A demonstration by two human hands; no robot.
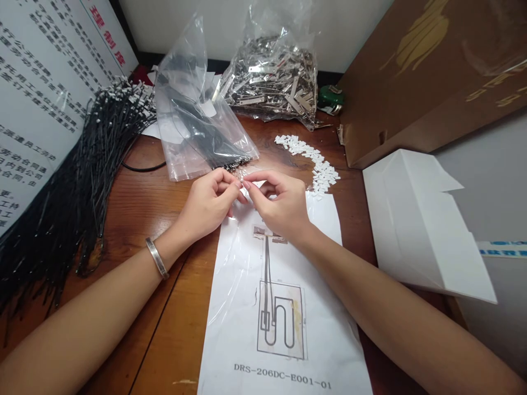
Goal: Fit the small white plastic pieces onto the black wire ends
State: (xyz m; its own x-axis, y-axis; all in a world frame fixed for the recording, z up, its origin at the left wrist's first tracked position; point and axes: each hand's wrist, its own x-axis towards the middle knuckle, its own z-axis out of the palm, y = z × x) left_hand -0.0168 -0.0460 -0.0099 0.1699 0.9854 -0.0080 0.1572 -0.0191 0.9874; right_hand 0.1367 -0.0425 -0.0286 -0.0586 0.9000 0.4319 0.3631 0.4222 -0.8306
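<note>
My left hand (pixel 211 202) and my right hand (pixel 284 204) meet fingertip to fingertip above the top of a printed drawing sheet (pixel 325 334). Thumb and forefinger are pinched on each side, around something too small to make out. Just beyond the fingers, a clear plastic bag (pixel 177 148) lies with thin black wires (pixel 193 123) inside, their ends at the bag's mouth near my hands. To the right of my right hand, small white connector pieces (pixel 325 176) are spread in a curved band on the wooden table (pixel 135 214).
A large bundle of black wires (pixel 86 181) with white ends leans along the left board (pixel 37 82). Behind stand a bag of metal strips (pixel 272 82) and a green tape measure (pixel 330 99). A brown cardboard box (pixel 395 82) and a folded white box (pixel 420 225) border the right.
</note>
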